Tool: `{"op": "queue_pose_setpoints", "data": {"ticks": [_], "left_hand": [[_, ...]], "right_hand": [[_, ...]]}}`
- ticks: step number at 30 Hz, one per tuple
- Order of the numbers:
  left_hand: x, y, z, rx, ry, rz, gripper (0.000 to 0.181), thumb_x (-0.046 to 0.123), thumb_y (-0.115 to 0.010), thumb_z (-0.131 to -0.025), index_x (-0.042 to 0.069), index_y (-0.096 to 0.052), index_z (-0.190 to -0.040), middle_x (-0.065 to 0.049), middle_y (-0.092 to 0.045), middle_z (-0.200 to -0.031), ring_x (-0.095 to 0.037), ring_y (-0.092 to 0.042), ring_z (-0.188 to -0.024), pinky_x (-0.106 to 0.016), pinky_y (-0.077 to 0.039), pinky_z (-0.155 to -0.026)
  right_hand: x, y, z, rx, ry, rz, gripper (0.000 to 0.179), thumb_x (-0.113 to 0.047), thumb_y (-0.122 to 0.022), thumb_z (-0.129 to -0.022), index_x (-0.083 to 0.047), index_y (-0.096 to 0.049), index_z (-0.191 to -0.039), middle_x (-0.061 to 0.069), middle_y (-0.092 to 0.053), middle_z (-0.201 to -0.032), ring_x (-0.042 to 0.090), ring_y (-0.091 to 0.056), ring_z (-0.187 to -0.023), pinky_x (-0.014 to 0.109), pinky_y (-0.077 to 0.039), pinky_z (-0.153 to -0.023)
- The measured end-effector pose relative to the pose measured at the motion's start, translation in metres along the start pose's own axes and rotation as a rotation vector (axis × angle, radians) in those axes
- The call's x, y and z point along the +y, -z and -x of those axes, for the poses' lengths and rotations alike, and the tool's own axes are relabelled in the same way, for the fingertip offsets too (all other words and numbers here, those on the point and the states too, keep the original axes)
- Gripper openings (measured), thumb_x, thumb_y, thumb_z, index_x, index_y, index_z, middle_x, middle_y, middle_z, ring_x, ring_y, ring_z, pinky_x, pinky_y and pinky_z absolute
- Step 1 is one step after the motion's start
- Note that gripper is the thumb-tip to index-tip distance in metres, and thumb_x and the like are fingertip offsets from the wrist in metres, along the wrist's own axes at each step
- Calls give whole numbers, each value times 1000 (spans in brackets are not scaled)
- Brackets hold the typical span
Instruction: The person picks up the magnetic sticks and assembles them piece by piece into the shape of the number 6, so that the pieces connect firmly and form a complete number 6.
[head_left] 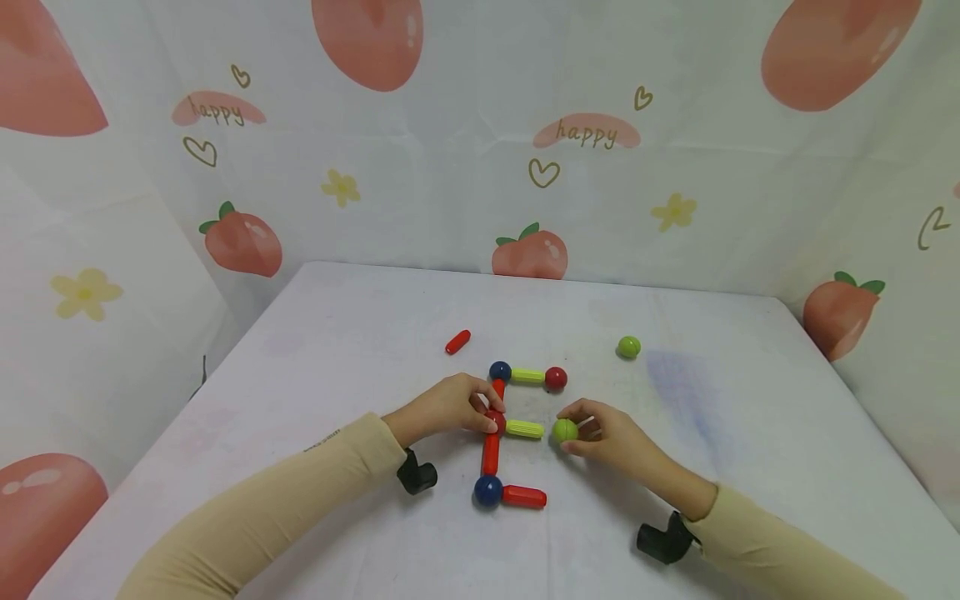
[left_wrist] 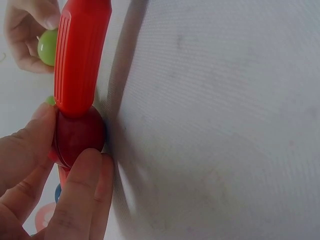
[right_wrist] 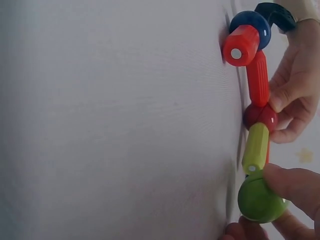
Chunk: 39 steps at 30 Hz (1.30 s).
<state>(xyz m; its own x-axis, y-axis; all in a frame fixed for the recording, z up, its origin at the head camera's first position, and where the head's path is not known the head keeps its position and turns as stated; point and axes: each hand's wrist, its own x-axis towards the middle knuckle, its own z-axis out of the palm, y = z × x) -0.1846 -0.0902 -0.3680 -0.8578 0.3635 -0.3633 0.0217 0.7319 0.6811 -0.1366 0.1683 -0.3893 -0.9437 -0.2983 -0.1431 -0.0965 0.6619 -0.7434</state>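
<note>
An E-shaped figure of magnetic rods and balls lies on the table. Its middle red ball (head_left: 495, 423) is pinched by my left hand (head_left: 453, 407). From that ball a yellow-green rod (head_left: 524, 429) points right, its end facing a green ball (head_left: 565, 431) that my right hand (head_left: 618, 437) holds between thumb and fingers. A small gap separates rod and green ball in the head view. Red rods (head_left: 490, 455) link the middle ball to a far blue ball (head_left: 500, 372) and a near blue ball (head_left: 488, 491). The near one carries a red rod (head_left: 524, 497) pointing right.
At the figure's far arm, a yellow-green rod (head_left: 528, 376) ends in another red ball (head_left: 556, 379). Beyond the figure lie a loose red rod (head_left: 457, 342) and, farther right, a second green ball (head_left: 628, 347). A printed cloth backdrop (head_left: 442, 192) rises behind the white table (head_left: 337, 325).
</note>
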Motion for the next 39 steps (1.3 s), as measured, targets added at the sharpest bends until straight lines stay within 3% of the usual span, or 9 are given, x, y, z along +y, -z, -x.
{"op": "queue_pose_setpoints", "data": {"ticks": [23, 39], "left_hand": [[1, 1, -1, 0, 8, -15, 21, 15, -82, -86, 19, -76, -107, -3, -66, -93, -17, -60, -85, -23, -51, -71], [0, 1, 0, -9, 19, 5, 22, 15, -81, -87, 19, -75, -108, -4, -66, -97, -17, -60, -88, -24, -54, -74]], "right_hand": [[0, -3, -5, -16, 28, 28, 36, -8, -81, -84, -3, -69, -118, 9, -72, -110, 21, -68, -97, 40, -61, -87], [-2, -6, -6, -16, -2, 34, 37, -9, -82, -84, -4, -70, -118, 8, -72, -112, 19, -68, -97, 39, -61, -89]]}}
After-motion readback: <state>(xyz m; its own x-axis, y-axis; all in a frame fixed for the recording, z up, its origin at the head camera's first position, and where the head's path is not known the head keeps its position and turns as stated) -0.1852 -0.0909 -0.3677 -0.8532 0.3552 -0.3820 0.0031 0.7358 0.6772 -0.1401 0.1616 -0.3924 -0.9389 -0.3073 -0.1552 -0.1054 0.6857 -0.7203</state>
